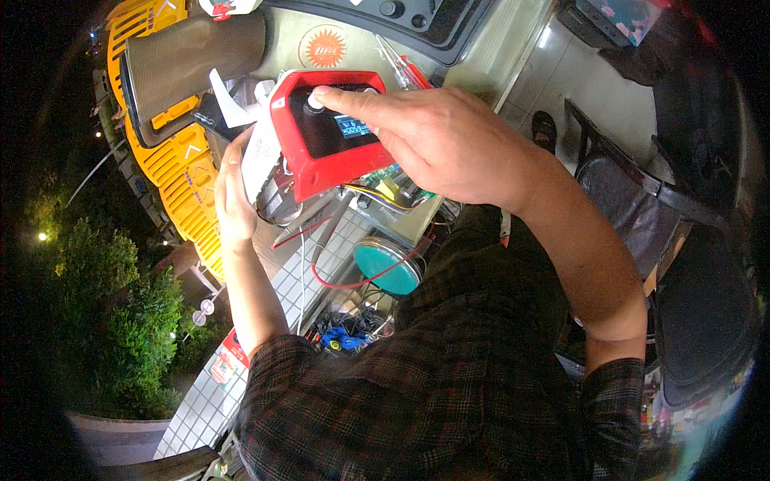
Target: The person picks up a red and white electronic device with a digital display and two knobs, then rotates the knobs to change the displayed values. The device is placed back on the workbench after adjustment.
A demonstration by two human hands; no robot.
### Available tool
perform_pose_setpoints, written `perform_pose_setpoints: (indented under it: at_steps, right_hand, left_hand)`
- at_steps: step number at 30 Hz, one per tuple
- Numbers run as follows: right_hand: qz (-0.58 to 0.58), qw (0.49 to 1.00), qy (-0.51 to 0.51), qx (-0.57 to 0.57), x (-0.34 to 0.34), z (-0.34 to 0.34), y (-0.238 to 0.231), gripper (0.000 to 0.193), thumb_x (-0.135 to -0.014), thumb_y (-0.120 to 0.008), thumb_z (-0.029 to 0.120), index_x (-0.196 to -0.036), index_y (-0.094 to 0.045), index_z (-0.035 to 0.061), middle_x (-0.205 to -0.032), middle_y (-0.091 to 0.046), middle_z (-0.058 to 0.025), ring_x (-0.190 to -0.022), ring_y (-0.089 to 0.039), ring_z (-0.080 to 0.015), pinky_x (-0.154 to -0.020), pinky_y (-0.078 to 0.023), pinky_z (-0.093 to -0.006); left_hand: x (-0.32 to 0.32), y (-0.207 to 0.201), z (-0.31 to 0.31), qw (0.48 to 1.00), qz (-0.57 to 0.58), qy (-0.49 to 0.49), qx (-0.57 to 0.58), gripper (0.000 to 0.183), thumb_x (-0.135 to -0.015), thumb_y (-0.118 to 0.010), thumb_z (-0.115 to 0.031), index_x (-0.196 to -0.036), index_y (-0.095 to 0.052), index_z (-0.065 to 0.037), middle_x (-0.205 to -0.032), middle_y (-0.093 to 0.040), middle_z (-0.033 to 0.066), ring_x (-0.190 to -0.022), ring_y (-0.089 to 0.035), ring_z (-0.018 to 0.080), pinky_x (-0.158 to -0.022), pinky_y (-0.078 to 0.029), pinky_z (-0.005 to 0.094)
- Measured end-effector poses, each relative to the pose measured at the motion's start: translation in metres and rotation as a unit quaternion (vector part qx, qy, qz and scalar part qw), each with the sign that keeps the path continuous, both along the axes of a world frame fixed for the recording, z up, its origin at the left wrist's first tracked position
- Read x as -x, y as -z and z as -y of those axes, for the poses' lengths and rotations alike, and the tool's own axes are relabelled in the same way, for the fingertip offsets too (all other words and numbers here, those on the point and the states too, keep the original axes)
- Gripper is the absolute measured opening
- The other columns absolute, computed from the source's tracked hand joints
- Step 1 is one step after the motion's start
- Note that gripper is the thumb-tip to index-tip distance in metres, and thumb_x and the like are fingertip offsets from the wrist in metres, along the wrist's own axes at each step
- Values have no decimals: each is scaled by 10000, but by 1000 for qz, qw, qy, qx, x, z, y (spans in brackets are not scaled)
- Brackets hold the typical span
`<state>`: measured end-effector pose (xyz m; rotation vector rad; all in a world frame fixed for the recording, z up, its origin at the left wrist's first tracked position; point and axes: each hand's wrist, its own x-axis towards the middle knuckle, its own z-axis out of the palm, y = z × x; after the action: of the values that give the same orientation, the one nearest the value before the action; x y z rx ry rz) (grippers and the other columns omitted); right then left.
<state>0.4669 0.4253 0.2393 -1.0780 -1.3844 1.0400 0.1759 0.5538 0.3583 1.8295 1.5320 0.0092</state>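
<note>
A red-fronted device (313,172) with a white side stands tilted above the workbench. Its black panel carries a small lit screen (353,127) and a white knob (314,103). My left hand (235,192) is closed on the white side, the fingers partly hidden behind it. From the right my right hand (449,144) reaches over the panel, index finger stretched out with its tip on the knob. The right thumb lies beside the screen, apart from the index finger; the other fingers are hidden. Wires (381,198) and green circuit boards show beneath the device.
A soldering-type grey mat or tray (353,20) lies at the far edge, beside red-handled screwdrivers (413,76). A teal round lid (387,266) sits nearer me, above a bin of tangled cables (349,333). Yellow barriers (180,176) stand outside left; a black chair (618,196) is at right.
</note>
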Motion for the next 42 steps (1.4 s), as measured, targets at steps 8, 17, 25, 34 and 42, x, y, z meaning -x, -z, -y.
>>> perform_pose_setpoints:
  at_steps: [8, 17, 25, 34, 42]
  right_hand:
    - [-4, 999, 40, 1, 3, 0, 5, 490, -967, -537, 72, -1454, -579, 44, -972, -736, -259, -867, -735, -428, -796, -584, -519]
    - [8, 997, 39, 62, 1, 11, 18, 457, -1008, -563, 63, -1463, -565, 19, -1102, -714, -264, -959, -705, -439, -838, -552, -507]
    - [83, 994, 19, 73, 1, 17, 16, 452, -982, -577, 88, -1421, -571, -22, -1005, -727, -255, -882, -717, -423, -795, -569, -514]
    - [36, 993, -6, 116, 5, 19, 13, 458, -1006, -559, 80, -1453, -555, -21, -1036, -718, -269, -945, -702, -439, -850, -545, -510]
    - [-11, 997, 48, 63, 8, 16, 19, 403, -993, -551, 118, -1346, -593, -74, -926, -715, -298, -826, -722, -447, -764, -564, -555]
  left_hand:
    - [-2, -1, 0, 1000, -12, 2, -6, 595, -1153, -297, -353, -1489, -528, 79, -1464, -605, 185, -1376, -542, 271, -1199, -353, 375]
    - [-1, 0, -1, 999, -15, 22, -21, 590, -1150, -288, -344, -1474, -540, 79, -1449, -611, 191, -1363, -546, 278, -1193, -356, 382]
    - [-1, 1, -1, 1000, 4, 7, -2, 582, -1152, -275, -330, -1477, -532, 79, -1437, -613, 193, -1354, -548, 273, -1183, -364, 377]
    - [-2, 0, -1, 1000, -7, 9, -4, 592, -1150, -286, -344, -1476, -532, 85, -1446, -609, 203, -1364, -544, 283, -1192, -355, 378]
    - [0, 0, -1, 1000, -9, 12, -7, 592, -1149, -290, -345, -1489, -520, 82, -1449, -609, 196, -1364, -546, 275, -1190, -357, 377]
